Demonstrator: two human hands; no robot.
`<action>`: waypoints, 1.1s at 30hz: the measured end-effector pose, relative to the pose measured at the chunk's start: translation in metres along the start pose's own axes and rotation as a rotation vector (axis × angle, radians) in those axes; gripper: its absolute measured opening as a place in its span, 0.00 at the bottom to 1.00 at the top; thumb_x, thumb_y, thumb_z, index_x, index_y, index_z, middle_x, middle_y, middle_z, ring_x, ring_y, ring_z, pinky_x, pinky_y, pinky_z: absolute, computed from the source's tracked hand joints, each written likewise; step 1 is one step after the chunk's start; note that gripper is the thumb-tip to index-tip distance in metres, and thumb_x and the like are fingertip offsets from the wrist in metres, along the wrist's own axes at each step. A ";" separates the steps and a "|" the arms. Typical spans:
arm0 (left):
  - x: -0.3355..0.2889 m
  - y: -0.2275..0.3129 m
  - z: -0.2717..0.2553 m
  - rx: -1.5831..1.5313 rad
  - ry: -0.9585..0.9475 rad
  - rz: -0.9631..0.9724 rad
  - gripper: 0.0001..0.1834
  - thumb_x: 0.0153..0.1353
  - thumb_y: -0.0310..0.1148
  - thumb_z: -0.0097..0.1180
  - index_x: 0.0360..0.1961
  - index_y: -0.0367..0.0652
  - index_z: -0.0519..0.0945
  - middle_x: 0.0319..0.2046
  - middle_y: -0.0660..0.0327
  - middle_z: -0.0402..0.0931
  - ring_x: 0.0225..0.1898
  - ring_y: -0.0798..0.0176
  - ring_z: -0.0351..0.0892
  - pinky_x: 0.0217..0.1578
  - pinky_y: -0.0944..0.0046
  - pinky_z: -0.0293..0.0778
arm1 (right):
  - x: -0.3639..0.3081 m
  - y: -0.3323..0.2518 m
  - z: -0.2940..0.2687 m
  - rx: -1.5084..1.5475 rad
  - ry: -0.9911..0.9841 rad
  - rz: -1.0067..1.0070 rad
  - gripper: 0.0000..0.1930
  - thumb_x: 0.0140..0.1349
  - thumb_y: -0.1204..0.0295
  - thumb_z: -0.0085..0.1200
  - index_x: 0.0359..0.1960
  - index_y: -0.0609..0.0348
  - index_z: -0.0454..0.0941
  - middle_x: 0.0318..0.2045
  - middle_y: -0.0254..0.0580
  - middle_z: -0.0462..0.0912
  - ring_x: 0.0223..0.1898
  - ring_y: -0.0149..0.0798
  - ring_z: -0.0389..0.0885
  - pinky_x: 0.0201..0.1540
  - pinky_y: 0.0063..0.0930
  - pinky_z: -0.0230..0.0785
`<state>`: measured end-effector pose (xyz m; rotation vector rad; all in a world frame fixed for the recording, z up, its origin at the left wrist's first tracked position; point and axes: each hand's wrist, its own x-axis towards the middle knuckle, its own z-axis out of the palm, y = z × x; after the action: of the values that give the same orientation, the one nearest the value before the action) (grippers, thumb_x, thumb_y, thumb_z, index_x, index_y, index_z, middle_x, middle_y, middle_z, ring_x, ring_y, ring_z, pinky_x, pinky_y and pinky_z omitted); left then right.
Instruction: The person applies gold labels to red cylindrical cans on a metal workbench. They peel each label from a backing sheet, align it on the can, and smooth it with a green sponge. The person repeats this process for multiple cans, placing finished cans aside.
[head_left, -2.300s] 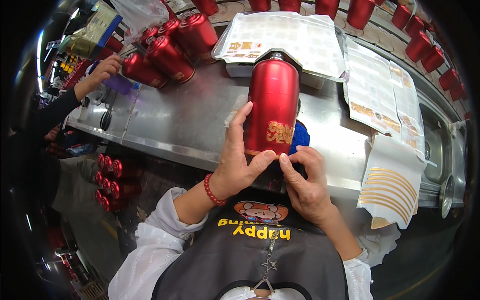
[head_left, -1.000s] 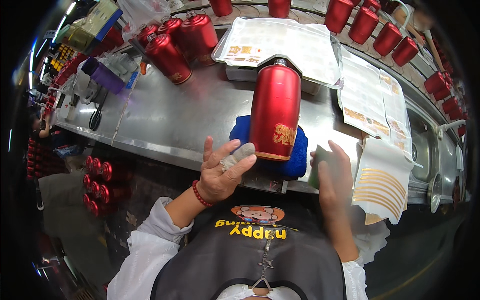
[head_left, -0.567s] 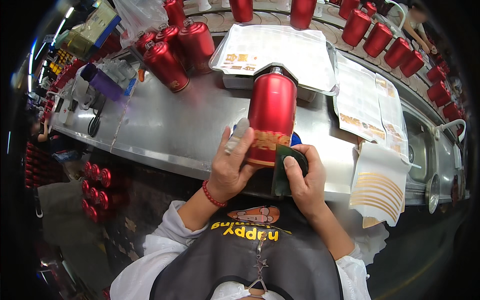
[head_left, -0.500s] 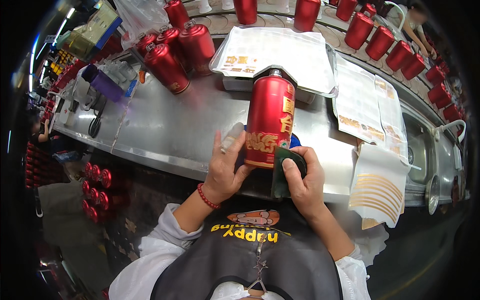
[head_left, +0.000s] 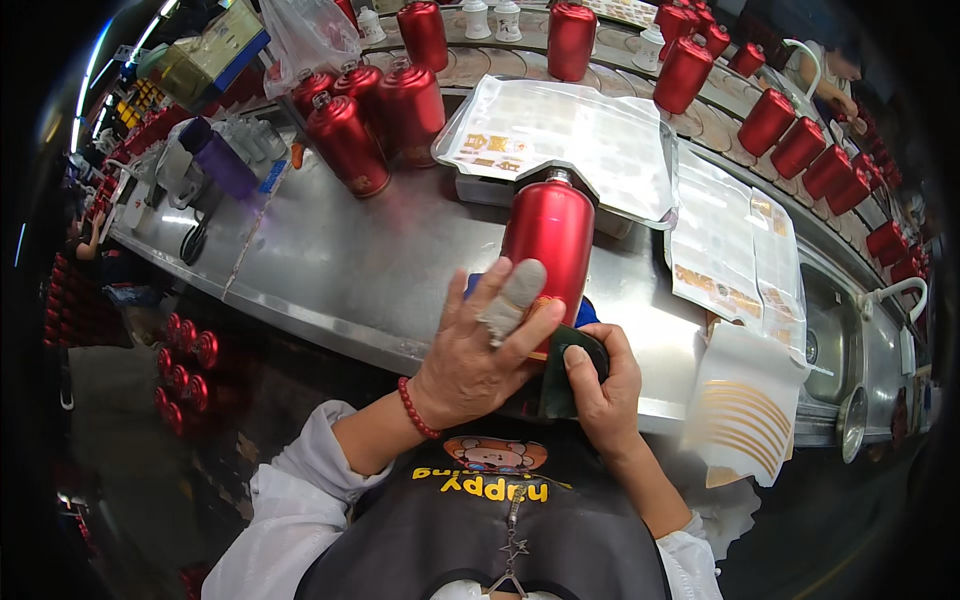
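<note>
A shiny red bottle [head_left: 550,238] lies tilted away from me, its neck in a dark angled bracket [head_left: 560,170] at the sheet stack. My left hand [head_left: 480,345] rests on the lower left side of the bottle with its fingers stretched and spread; a pale finger cover wraps one finger. At the bottle's base, my right hand [head_left: 612,385] grips a dark green flat scraper [head_left: 562,378], thumb on top. Something blue [head_left: 588,312] shows partly behind the bottle. The turned bottle shows plain red above my fingers, with a little gold at its lower end.
White decal sheets [head_left: 570,130] lie behind the bottle, with more sheets [head_left: 710,230] to the right. A strip sheet [head_left: 745,405] hangs over the bench edge. Several red bottles [head_left: 345,145] stand at left; others ride a curved conveyor [head_left: 520,55]. A sink [head_left: 828,325] is at right.
The bottle has turned, so its gold lettering no longer faces me. My left hand has moved right onto its lower front, fingers spreading. The right hand keeps the scraper at the base.
</note>
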<state>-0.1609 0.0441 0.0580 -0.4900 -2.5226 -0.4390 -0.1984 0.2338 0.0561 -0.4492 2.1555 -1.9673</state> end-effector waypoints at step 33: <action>-0.044 -0.029 0.042 -0.467 0.017 -0.263 0.56 0.63 0.60 0.61 0.75 0.31 0.48 0.70 0.46 0.59 0.68 0.53 0.66 0.66 0.57 0.65 | 0.210 0.112 -0.375 -1.719 0.239 0.362 0.25 0.64 0.75 0.48 0.60 0.32 0.79 0.71 0.42 0.62 0.68 0.53 0.65 0.60 0.55 0.70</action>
<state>-0.1569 0.0238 -0.0063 -0.3169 -2.4714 -1.1398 -0.5325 0.5207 -0.0033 0.0566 3.1658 0.4019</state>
